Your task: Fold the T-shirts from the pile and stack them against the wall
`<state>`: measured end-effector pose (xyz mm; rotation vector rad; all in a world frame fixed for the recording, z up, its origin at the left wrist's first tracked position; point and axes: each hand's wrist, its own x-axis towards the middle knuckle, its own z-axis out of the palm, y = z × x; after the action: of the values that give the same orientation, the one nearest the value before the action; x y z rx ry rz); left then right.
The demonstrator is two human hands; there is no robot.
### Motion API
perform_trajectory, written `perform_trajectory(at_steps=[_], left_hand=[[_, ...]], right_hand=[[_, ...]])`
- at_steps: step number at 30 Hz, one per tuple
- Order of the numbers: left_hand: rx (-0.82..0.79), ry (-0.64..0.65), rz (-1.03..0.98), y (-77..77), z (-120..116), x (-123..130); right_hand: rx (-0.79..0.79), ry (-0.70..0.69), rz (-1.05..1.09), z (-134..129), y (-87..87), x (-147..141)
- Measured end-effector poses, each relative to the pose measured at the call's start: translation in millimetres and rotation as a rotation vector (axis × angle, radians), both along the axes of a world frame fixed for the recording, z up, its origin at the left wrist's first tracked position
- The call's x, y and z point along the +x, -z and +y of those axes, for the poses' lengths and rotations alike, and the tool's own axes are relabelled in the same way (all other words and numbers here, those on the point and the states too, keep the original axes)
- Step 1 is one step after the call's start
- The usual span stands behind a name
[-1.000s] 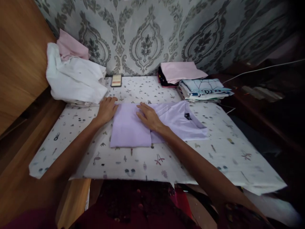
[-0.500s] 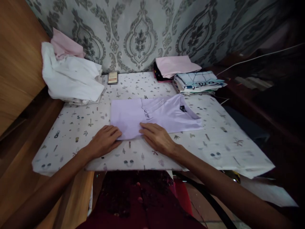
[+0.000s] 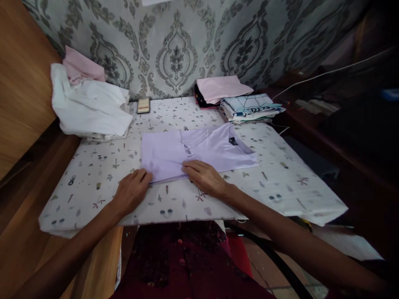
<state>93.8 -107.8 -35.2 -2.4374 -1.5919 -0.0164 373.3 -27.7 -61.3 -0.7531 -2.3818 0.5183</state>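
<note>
A: Can any writing be read?

B: Very little. A dark label (image 3: 232,141) with a pale mark is shown inside the neck of the lilac shirt (image 3: 208,143), but no brand can be made out. Dark lettering is printed on the light-blue folded garment (image 3: 247,102), too broken up by the folds to be read with certainty. Lines are borne by the small card (image 3: 144,105) near the wall, and those are blurred too.

A: Where is the shirt placed?

B: It is laid folded near the middle of the patterned table cover (image 3: 302,193), with its neck turned to the right.

A: How is it gripped?

B: The near left corner is touched by the left hand (image 3: 132,189), its fingers bent. The near edge is touched by the right hand (image 3: 206,178), its fingers laid over the fabric. Whether the fabric is pinched by either cannot be told, since the undersides are hidden.

A: And the room around it?

B: A strip of cover is left between shirt and front edge, crossed by both forearms. Broader stretches are seen to the left and toward the right front corner. The left rear is taken up by the white cloth pile (image 3: 93,108), the right rear by the light-blue garment and the pink folded cloth (image 3: 222,88) beside it.
</note>
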Motion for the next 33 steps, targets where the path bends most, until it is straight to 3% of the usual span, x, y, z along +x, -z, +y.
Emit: perform_trajectory(at_steps=[5, 8, 14, 19, 25, 33], left_hand=[[-0.011, -0.023, -0.009, 1.7, -0.3, -0.1], [-0.015, -0.031, 0.004, 0.4, -0.2, 0.3], [-0.077, -0.114, -0.031, -6.3, 0.0, 3.8], [-0.112, -0.158, -0.027, -8.6, 3.0, 7.3], [-0.069, -0.121, 0.039, -9.1, 2.7, 8.2], [0.172, 0.107, 0.031, -5.3, 8.3, 22.7]], right_hand=[[0.245, 0.140, -0.101, -13.5, 4.1, 3.3], [0.419, 0.095, -0.204, -18.9, 1.2, 0.6], [0.577, 0.098, -0.137, -27.3, 0.0, -4.0], [0.560, -0.060, -0.278, -30.0, 2.5, -7.9], [0.452, 0.173, -0.375, -26.5, 4.4, -6.7], [0.395, 0.124, -0.404, -26.3, 4.0, -7.0]])
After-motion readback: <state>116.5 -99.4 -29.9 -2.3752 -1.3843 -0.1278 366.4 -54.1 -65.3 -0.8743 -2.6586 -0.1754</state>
